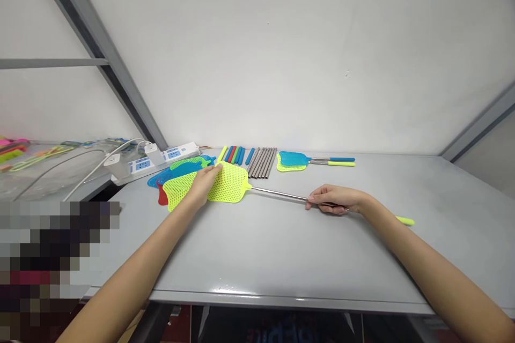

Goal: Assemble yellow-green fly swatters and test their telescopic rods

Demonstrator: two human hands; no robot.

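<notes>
A yellow fly swatter (229,185) with a perforated head is held across the table between both hands. My left hand (205,185) grips the left part of its head, thumb on top. My right hand (332,199) is closed around its long metal rod, and the yellow handle end (404,221) shows beyond my right forearm. Under and behind my left hand lie loose swatter heads: a yellow one (176,191), a blue one (161,177), a red one (162,196) and a green one (189,163). Part of this pile is hidden by my hand.
Behind lie several coloured handle grips (235,155) and a row of metal rods (263,163). Two complete swatters, with a blue head (293,158) on top, rest toward the back right. A white power strip (161,159) with plugged-in chargers runs along the left edge, near plastic bags (80,166).
</notes>
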